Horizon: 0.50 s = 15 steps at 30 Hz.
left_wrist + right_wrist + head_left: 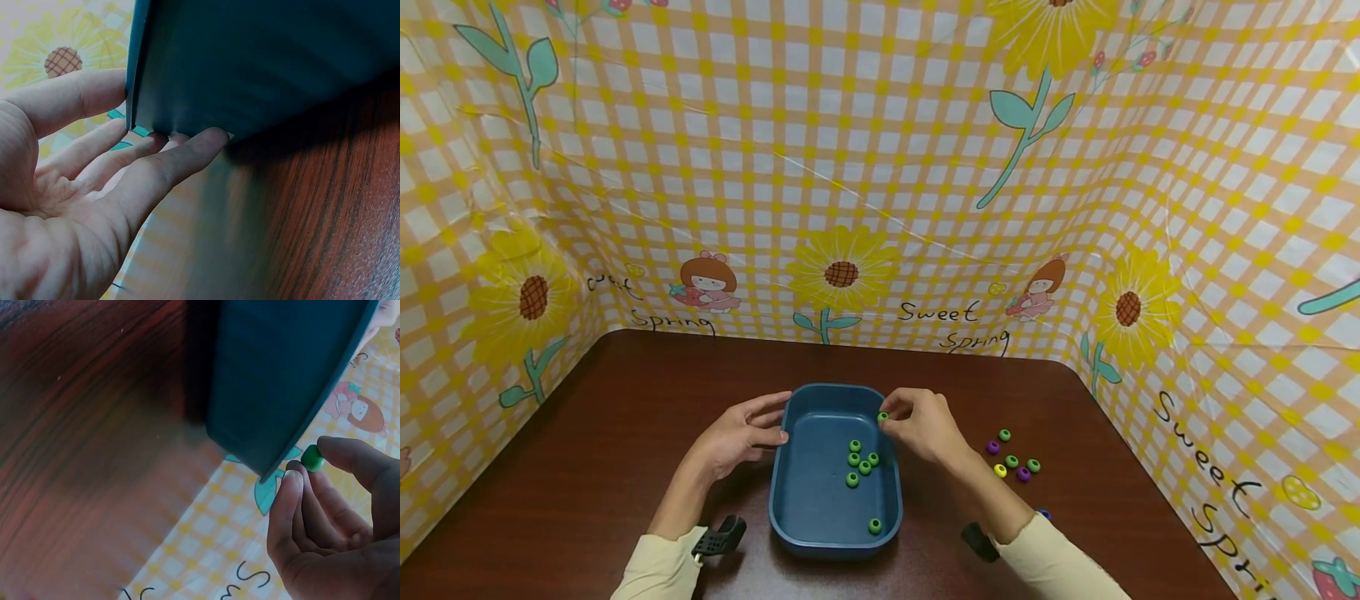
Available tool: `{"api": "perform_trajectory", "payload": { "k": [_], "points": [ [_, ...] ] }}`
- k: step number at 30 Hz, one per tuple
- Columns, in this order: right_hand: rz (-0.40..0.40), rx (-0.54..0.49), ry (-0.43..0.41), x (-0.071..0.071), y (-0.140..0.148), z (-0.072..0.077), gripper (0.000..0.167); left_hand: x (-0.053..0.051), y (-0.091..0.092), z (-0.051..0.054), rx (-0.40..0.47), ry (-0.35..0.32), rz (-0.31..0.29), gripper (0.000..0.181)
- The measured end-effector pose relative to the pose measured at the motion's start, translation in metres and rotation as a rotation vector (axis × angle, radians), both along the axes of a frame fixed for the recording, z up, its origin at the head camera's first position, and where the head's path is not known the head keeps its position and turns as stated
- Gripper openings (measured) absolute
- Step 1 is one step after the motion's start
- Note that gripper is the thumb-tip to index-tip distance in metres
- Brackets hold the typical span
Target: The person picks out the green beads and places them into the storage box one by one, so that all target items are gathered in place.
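A blue rectangular tub (812, 500) stands on the table, holding several green beads (865, 468) along its right half and near corner. My left hand (737, 433) touches the tub's left side with extended fingers; in the left wrist view the fingertips (215, 137) meet its wall and rim. Between thumb and fingers, my right hand (925, 423) pinches one green bead (312, 459) beside the tub's right rim. That bead sits just outside the rim in the right wrist view.
Right of the tub, loose beads lie on the dark wooden table (647, 400): green (1033, 466), purple (1024, 475) and yellow (1000, 472). A blue bead (1044, 515) is partly hidden by the right forearm. Checked cloth (880, 167) walls the table's back and sides.
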State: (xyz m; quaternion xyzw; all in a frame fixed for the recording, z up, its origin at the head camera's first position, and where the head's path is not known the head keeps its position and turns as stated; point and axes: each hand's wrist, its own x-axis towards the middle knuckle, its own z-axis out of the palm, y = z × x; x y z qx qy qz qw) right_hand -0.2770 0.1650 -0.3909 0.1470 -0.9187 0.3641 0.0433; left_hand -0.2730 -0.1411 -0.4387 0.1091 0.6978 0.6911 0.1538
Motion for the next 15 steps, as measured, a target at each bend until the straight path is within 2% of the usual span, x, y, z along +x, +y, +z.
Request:
{"api": "perform_trajectory", "payload": {
  "k": [15],
  "points": [
    [0.004,0.008,-0.002,-0.0028,-0.0067,-0.0074,0.008,0.0004,0.0002,0.0015,0.003,-0.009,0.001,0.069]
  ]
}}
